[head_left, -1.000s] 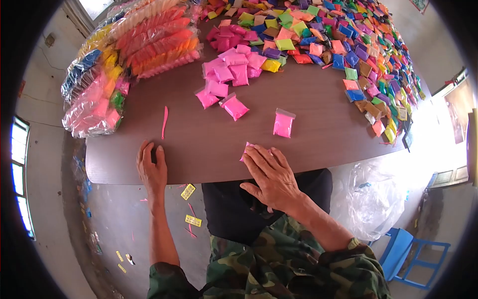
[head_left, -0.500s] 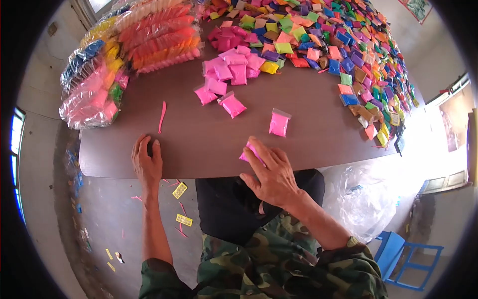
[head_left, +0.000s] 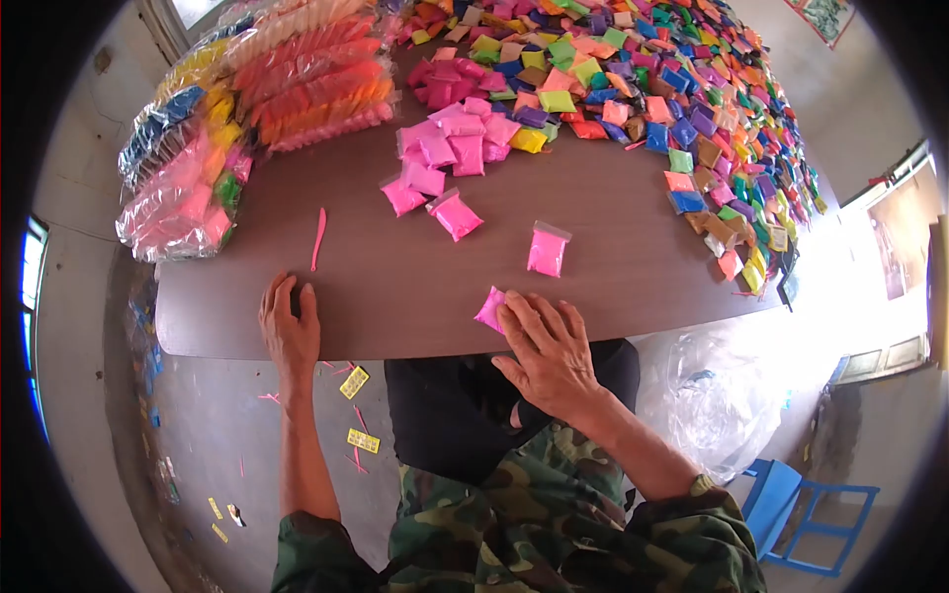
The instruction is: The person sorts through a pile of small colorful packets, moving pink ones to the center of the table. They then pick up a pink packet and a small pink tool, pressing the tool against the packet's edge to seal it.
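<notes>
My right hand (head_left: 550, 354) lies palm down near the table's front edge, fingers stretched out. Its fingertips rest on the right side of a small pink packet (head_left: 489, 310) and partly cover it. Just beyond lies another pink packet (head_left: 547, 251) with a clear top strip. At the table edge further left, my left hand (head_left: 291, 321) rests with loosely bent fingers, thumb apart, holding nothing. A thin pink plastic stick (head_left: 318, 240) lies beyond its fingertips. Several more pink packets (head_left: 455, 214) form a loose pile towards the middle of the table.
Bundled packets in clear bags (head_left: 316, 79) stand at the back left of the brown table (head_left: 395, 316). A wide heap of multicoloured packets (head_left: 692, 119) covers the back and right. Below are a clear plastic bag (head_left: 717, 395), a blue stool (head_left: 776, 509) and yellow cards (head_left: 363, 440) on the floor.
My right hand has shifted slightly right and towards me, its fingers now flatter, and more of the pink packet shows beside them. My left hand stays at the table edge.
</notes>
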Tool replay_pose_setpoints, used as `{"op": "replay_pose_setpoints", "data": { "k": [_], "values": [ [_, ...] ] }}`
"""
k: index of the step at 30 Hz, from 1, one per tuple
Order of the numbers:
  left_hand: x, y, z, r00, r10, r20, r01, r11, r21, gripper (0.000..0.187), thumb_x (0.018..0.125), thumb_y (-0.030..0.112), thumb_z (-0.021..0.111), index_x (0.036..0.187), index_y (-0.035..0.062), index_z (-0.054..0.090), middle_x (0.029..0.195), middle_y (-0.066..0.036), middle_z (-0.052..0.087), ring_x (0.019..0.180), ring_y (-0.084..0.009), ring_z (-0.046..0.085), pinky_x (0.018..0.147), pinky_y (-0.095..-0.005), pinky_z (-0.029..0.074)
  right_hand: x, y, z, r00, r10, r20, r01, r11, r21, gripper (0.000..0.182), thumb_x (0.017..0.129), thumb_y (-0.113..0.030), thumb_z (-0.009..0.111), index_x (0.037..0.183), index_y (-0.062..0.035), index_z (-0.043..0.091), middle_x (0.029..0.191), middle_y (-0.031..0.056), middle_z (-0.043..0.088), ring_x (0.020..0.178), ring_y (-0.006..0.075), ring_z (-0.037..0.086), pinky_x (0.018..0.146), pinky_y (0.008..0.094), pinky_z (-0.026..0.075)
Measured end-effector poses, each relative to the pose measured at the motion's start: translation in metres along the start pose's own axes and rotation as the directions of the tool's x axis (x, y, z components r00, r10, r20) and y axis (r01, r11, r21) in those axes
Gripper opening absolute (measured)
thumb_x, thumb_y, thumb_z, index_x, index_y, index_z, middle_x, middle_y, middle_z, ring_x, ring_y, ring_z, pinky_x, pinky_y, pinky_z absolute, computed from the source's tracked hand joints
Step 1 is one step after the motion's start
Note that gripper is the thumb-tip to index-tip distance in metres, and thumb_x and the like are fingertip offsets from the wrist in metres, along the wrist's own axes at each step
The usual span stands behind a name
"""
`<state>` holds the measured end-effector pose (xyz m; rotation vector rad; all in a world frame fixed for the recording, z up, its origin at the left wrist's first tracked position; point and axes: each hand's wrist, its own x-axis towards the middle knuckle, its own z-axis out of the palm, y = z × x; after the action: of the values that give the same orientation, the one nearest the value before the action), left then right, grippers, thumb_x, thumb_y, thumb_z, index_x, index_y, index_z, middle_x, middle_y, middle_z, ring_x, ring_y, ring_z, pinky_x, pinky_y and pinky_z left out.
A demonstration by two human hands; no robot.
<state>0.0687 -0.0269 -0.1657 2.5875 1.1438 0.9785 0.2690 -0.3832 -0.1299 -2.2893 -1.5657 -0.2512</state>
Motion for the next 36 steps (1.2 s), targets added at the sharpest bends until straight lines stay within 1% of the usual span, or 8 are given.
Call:
{"op": "replay_pose_setpoints", "data": {
  "k": [6,9,17,23,26,29,32,36],
  "values": [
    [0.0,-0.001,0.0,1.0,-0.019,0.016,0.019,1.0,-0.024,0.033,0.108,0.026,0.07,0.128,-0.0005,0.074,0.144,-0.016,0.072,0.136,-0.0381,0.065,0.117,-0.0487,0.049,0.008,0.011,-0.017,0.995,0.014,-0.1,0.002,0.986,0.165,0.064,0.1,-0.04,0.076,0.15,-0.0017,0.064,0.162,0.0164,0.054,0.146,0.0378,0.054,0.12,0.0571,0.041],
    [-0.001,-0.001,0.001,1.0,-0.02,0.005,0.02,0.999,-0.031,0.034,0.108,0.026,0.07,0.13,0.0,0.074,0.145,-0.016,0.071,0.137,-0.0376,0.064,0.117,-0.0483,0.048,0.023,0.037,-0.017,0.987,0.031,-0.159,-0.016,0.996,0.091,0.061,0.102,-0.039,0.075,0.147,0.0001,0.064,0.158,0.0164,0.056,0.145,0.0391,0.054,0.118,0.0557,0.042],
    [0.0,0.003,-0.003,1.0,-0.027,0.008,0.027,1.0,0.009,0.035,0.109,0.025,0.07,0.13,-0.002,0.074,0.145,-0.018,0.071,0.136,-0.0393,0.065,0.116,-0.0485,0.051,0.065,0.083,-0.003,0.982,0.141,-0.124,-0.134,0.989,0.06,0.054,0.098,-0.033,0.081,0.143,-0.0064,0.068,0.146,0.01,0.066,0.135,0.0299,0.062,0.113,0.048,0.045],
    [0.001,0.001,-0.003,1.0,-0.023,-0.001,0.023,1.0,0.004,0.033,0.108,0.024,0.07,0.128,-0.0012,0.075,0.144,-0.018,0.072,0.135,-0.0392,0.066,0.115,-0.0483,0.052,0.082,0.1,0.012,0.943,0.219,-0.249,-0.192,0.973,0.13,0.035,0.098,-0.028,0.083,0.125,-0.0083,0.076,0.102,0.0115,0.078,0.095,0.0317,0.074,0.09,0.0434,0.058],
    [0.001,0.001,-0.004,1.0,-0.031,-0.003,0.031,0.999,0.016,0.032,0.108,0.023,0.07,0.128,-0.0009,0.075,0.143,-0.018,0.073,0.134,-0.0393,0.066,0.114,-0.0479,0.052,0.088,0.088,-0.003,0.849,0.527,-0.042,-0.393,0.682,0.616,0.024,0.102,-0.026,0.079,0.114,-0.0051,0.076,0.088,0.0154,0.075,0.075,0.0355,0.07,0.072,0.0426,0.059],
    [0.0,0.003,-0.003,0.999,-0.035,-0.009,0.035,0.999,0.003,0.032,0.108,0.023,0.07,0.128,-0.001,0.075,0.142,-0.017,0.073,0.133,-0.0393,0.067,0.114,-0.0474,0.052,0.086,0.073,-0.01,0.802,0.573,0.169,-0.45,0.393,0.802,0.023,0.104,-0.026,0.076,0.107,-0.0034,0.074,0.086,0.0186,0.072,0.069,0.0385,0.066,0.068,0.0424,0.057],
    [0.0,0.005,-0.003,1.0,-0.028,-0.013,0.028,1.0,0.0,0.031,0.108,0.022,0.07,0.127,-0.0011,0.075,0.142,-0.017,0.073,0.133,-0.0387,0.067,0.114,-0.0469,0.052,0.078,0.081,0.0,0.853,0.512,0.098,-0.468,0.669,0.577,0.025,0.102,-0.028,0.078,0.105,-0.0035,0.073,0.086,0.0185,0.073,0.07,0.0409,0.068,0.071,0.0467,0.057],
    [0.0,0.0,0.0,0.999,-0.053,0.007,0.053,0.996,-0.069,0.031,0.107,0.023,0.072,0.129,0.0012,0.076,0.143,-0.014,0.072,0.135,-0.0372,0.064,0.116,-0.048,0.049,0.073,0.079,-0.007,0.815,0.574,-0.078,-0.534,0.796,0.285,0.024,0.099,-0.029,0.079,0.107,-0.0068,0.074,0.09,0.0146,0.076,0.079,0.0415,0.073,0.077,0.0523,0.059]
  ]
}}
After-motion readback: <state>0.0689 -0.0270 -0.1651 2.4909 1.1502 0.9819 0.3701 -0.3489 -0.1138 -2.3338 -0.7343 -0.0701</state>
